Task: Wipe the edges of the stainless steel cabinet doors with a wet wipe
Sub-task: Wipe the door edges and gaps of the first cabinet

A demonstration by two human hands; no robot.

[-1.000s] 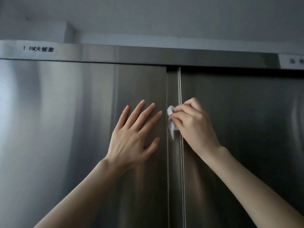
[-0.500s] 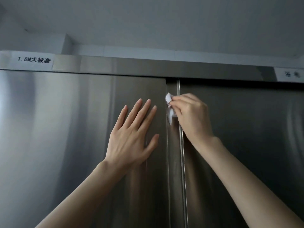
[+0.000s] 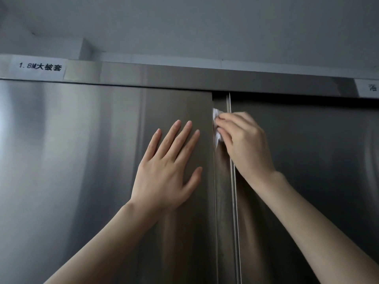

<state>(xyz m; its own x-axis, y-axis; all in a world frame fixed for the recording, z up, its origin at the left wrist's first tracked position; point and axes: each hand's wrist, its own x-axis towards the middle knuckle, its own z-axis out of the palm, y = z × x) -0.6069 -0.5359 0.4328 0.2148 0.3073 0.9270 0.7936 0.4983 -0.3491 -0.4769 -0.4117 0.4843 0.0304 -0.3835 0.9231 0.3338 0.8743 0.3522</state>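
Two stainless steel cabinet doors fill the view: the left door point(image 3: 82, 160) and the right door point(image 3: 317, 160). A narrow vertical strip point(image 3: 222, 201) runs between them. My left hand point(image 3: 167, 169) lies flat on the left door near its right edge, fingers spread. My right hand point(image 3: 246, 144) pinches a crumpled white wet wipe point(image 3: 215, 128) against the left door's vertical edge, a short way below the door's top corner. Most of the wipe is hidden by my fingers.
A steel top rail point(image 3: 184, 75) runs above the doors. It carries a white label with printed text point(image 3: 39, 67) at the left and another label point(image 3: 369, 88) at the right, cut off by the frame. A grey wall and ceiling lie above.
My right hand has slid the wipe upward along the door edge toward the top corner. My left hand has stayed flat on the left door.
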